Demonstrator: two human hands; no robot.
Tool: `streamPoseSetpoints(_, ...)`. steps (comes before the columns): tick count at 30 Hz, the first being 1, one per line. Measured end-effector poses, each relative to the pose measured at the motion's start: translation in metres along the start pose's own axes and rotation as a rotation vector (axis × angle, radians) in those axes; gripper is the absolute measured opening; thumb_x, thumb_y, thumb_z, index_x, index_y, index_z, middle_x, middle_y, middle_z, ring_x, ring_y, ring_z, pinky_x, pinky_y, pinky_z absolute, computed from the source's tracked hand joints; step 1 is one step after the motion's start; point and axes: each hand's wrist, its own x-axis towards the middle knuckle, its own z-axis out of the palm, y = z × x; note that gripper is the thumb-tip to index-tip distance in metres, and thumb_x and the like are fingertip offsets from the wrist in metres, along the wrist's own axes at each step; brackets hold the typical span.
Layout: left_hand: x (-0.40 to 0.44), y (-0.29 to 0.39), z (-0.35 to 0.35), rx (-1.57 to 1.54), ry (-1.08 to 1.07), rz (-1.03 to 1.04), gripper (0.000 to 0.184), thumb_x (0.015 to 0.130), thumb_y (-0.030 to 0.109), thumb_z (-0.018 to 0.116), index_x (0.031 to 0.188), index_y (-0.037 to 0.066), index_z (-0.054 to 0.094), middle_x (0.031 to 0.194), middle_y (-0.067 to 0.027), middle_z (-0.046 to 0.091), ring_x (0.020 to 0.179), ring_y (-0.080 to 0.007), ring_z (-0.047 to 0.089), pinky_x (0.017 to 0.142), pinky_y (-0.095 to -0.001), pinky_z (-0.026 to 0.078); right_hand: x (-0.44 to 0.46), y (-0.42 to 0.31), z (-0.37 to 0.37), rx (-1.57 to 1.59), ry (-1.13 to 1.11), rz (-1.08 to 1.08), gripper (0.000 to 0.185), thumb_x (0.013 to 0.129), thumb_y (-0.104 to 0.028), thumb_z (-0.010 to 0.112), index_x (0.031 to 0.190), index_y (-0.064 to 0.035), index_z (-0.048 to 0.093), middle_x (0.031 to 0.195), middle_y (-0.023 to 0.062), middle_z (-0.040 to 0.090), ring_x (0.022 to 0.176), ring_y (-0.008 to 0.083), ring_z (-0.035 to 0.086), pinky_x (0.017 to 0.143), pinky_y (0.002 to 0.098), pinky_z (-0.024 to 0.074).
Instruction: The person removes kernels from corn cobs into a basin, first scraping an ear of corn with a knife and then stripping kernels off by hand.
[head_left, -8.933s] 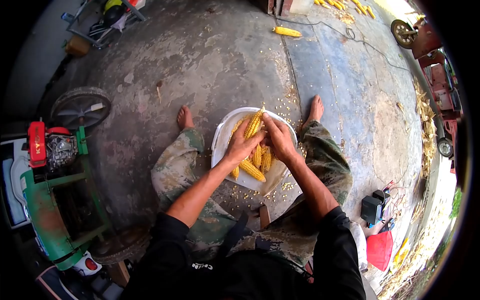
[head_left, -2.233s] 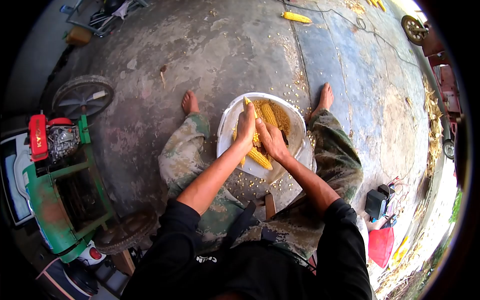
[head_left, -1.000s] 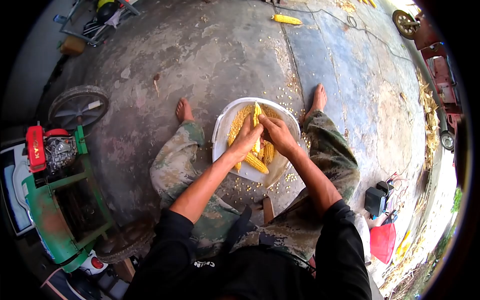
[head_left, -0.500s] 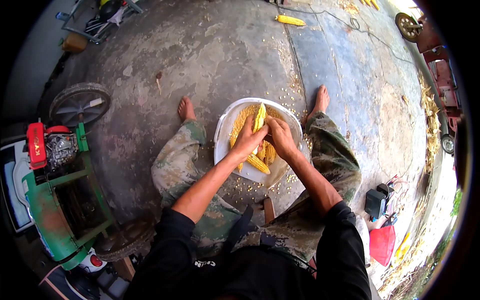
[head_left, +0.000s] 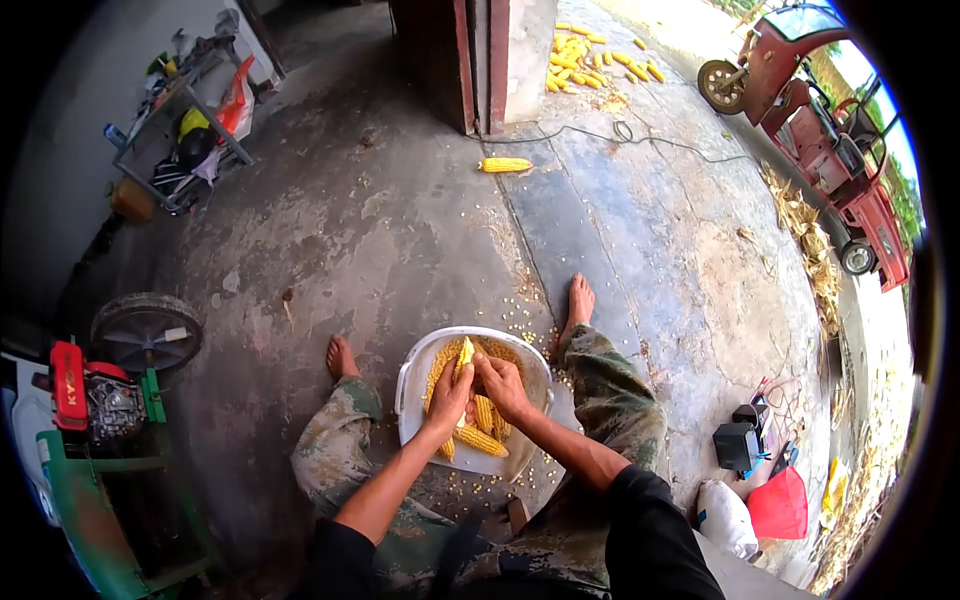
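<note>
Between my knees stands a white basin with loose corn kernels and several ears of corn in it. Over it my left hand is closed around a partly shelled ear of corn, whose tip points up and away from me. My right hand presses its thumb and fingers against the right side of the same ear; its fingertips are partly hidden. Scattered kernels lie on the floor around the basin.
A single ear of corn lies farther off, before a corn pile near the doorway. A green machine with a red engine stands left. At right are a black box, a red bag and a red three-wheeler.
My view has tilted up, bringing the corn pile and the three-wheeler into sight. Both hands stay on the ear over the basin, with the fingers slightly shifted.
</note>
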Motion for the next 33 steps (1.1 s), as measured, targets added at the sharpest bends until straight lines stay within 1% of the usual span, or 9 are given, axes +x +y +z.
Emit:
streamPoseSetpoints(4,0.001,0.004,0.007,0.049,-0.019,-0.002,0.031,0.102,0.036,0.053,0.121,0.013,0.05,0.062,0.0033,0.045,0.043,-0.0068,0.044,0.037,-0.0232,0.036,-0.002,-0.018,0.003,0.112,0.126,-0.039,0.043,0.102,-0.04,0.054,0.098,0.0019,0.062,0.079,0.0037,0.061,0.067,0.0107,0.059,0.06,0.0265,0.0505)
streamPoseSetpoints(6,0.001,0.004,0.01,0.056,-0.049,-0.009,0.032,0.102,0.037,0.053,0.122,0.013,0.05,0.062,0.0034,0.045,0.043,-0.007,0.044,0.037,-0.0234,0.037,0.0,-0.028,-0.001,0.0,0.172,0.068,0.042,0.1,-0.043,0.057,0.094,-0.001,0.061,0.077,0.0022,0.059,0.066,0.0098,0.056,0.058,0.0255,0.0483)
streamPoseSetpoints(7,-0.001,0.008,0.012,0.04,-0.051,-0.035,0.034,0.102,0.039,0.052,0.123,0.013,0.051,0.062,0.0034,0.045,0.043,-0.0072,0.044,0.036,-0.0236,0.037,0.003,-0.02,0.0,0.057,0.191,0.004,0.042,0.099,-0.044,0.058,0.093,-0.0023,0.061,0.076,0.0009,0.057,0.066,0.0092,0.054,0.056,0.025,0.0465)
streamPoseSetpoints(10,0.001,0.008,0.009,0.004,-0.088,-0.096,0.039,0.103,0.048,0.045,0.123,0.015,0.052,0.062,0.0027,0.046,0.043,-0.0083,0.045,0.036,-0.024,0.038,0.004,-0.015,-0.003,-0.156,0.248,-0.111,0.043,0.099,-0.041,0.058,0.088,-0.0005,0.064,0.073,-0.0002,0.055,0.066,0.0084,0.05,0.058,0.0266,0.0431)
streamPoseSetpoints(16,0.011,0.001,0.004,-0.128,-0.152,-0.192,0.042,0.1,0.057,0.042,0.101,0.016,0.051,0.061,-0.0012,0.048,0.041,-0.0119,0.046,0.038,-0.0272,0.04,0.015,0.003,-0.009,-0.181,0.297,-0.162,0.039,0.1,-0.032,0.055,0.089,0.0034,0.065,0.074,0.0038,0.06,0.069,0.0104,0.053,0.063,0.0321,0.0456)
streamPoseSetpoints(20,0.019,-0.002,0.002,-0.23,-0.239,-0.244,0.04,0.1,0.054,0.045,0.105,0.015,0.051,0.065,-0.0011,0.051,0.047,-0.0128,0.052,0.042,-0.0279,0.046,0.015,0.007,-0.013,-0.237,0.36,-0.152,0.036,0.1,-0.027,0.053,0.088,0.0049,0.064,0.072,0.0067,0.061,0.067,0.0119,0.054,0.062,0.0334,0.0465)
streamPoseSetpoints(24,0.022,0.004,0.009,-0.209,-0.247,-0.168,0.037,0.102,0.046,0.047,0.115,0.013,0.053,0.076,-0.0013,0.056,0.057,-0.0129,0.058,0.048,-0.0283,0.05,0.006,-0.014,-0.011,-0.146,0.345,-0.094,0.044,0.101,-0.034,0.05,0.092,0.0059,0.063,0.07,0.0081,0.06,0.065,0.0144,0.055,0.06,0.0351,0.0464)
streamPoseSetpoints(27,0.033,-0.006,0.015,-0.201,-0.096,-0.044,0.029,0.104,0.029,0.045,0.128,0.014,0.05,0.091,0.0009,0.058,0.07,-0.011,0.06,0.055,-0.0286,0.051,0.006,-0.018,-0.011,-0.189,0.283,-0.104,0.052,0.099,-0.045,0.054,0.096,0.006,0.065,0.07,0.0095,0.061,0.064,0.0162,0.057,0.059,0.0348,0.0465)
streamPoseSetpoints(33,0.027,-0.003,0.014,-0.078,-0.134,-0.089,0.026,0.103,0.03,0.048,0.126,0.017,0.051,0.081,0.0021,0.055,0.058,-0.0097,0.053,0.049,-0.0258,0.044,0.006,-0.009,-0.012,-0.129,0.273,-0.09,0.042,0.098,-0.036,0.057,0.092,0.005,0.064,0.069,0.008,0.061,0.061,0.014,0.058,0.057,0.0318,0.0472)
